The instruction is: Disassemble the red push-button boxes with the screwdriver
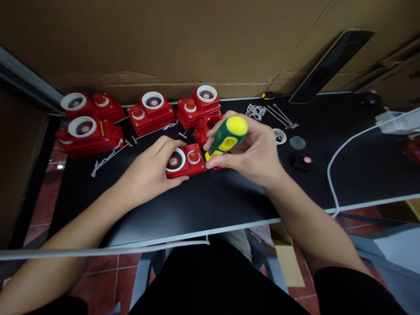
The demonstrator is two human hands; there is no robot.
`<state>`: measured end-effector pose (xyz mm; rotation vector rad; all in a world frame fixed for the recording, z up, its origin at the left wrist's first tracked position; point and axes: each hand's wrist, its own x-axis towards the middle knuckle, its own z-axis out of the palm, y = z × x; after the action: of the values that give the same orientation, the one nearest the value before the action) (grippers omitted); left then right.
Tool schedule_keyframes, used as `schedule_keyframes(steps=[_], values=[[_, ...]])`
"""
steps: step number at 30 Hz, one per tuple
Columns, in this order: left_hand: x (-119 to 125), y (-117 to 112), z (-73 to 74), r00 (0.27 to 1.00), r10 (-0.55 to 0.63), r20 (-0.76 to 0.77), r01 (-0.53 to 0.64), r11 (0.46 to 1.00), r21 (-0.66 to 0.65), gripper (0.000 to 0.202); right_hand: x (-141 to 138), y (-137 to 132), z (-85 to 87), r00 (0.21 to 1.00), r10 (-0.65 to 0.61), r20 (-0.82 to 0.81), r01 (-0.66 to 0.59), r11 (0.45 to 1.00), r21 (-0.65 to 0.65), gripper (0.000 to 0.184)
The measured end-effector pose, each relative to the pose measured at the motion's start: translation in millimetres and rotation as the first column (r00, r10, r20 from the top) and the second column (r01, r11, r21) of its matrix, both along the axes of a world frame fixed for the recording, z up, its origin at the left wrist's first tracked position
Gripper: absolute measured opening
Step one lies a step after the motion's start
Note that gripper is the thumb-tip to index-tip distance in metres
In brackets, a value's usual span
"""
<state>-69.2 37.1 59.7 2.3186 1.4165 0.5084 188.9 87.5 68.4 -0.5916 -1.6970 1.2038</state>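
Note:
My left hand [149, 168] grips the left side of a red alarm box [187, 162] with a white-ringed sounder and a red push button, lying on the black table [229, 197]. My right hand [252, 151] is closed round a green and yellow screwdriver [228, 136], held upright with its tip at the box's right edge. An open red housing [206, 127] lies just behind the box.
Several finished red alarm boxes [88, 131] line the back left, one being a box [200, 105] behind the open housing. White cords, long screws [282, 117], a white ring [280, 136], a clear disc [297, 142] and a small black part [303, 161] lie right. A white cable [337, 157] loops at right. Cardboard stands behind.

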Motion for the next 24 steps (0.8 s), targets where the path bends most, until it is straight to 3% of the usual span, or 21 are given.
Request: schedule_keyframes(steps=[3,7,10,15,21,24], values=[[0,0,0.7,1.000,0.012,-0.013,-0.013,1.000,-0.020,0.064,5,0,1.8,0.997,0.081,-0.010,-0.082,0.993,-0.083,0.047],[0,0,0.9,0.999,0.023,-0.037,-0.024,1.000,-0.020,0.066,8,-5,7.6,0.980,0.192,0.052,-0.188,0.979,-0.084,0.041],[1,-1,1.8,0.999,0.023,-0.030,-0.023,1.000,-0.011,0.063,5,-6,6.5,0.983,0.167,0.078,-0.164,0.986,-0.034,0.043],[1,-2,3.6,0.999,0.021,-0.040,-0.022,1.000,-0.019,0.064,1,-1,0.5,0.996,-0.016,0.082,0.011,0.998,0.069,0.038],[0,0,1.3,1.000,0.001,-0.018,-0.001,1.000,-0.012,0.062,7,-2,9.3,0.998,0.007,0.067,-0.001,0.996,-0.084,0.064],[0,1,1.0,1.000,0.010,-0.014,-0.010,0.999,-0.034,0.062,10,-5,13.8,0.995,0.062,0.072,-0.053,0.991,-0.123,0.063]])
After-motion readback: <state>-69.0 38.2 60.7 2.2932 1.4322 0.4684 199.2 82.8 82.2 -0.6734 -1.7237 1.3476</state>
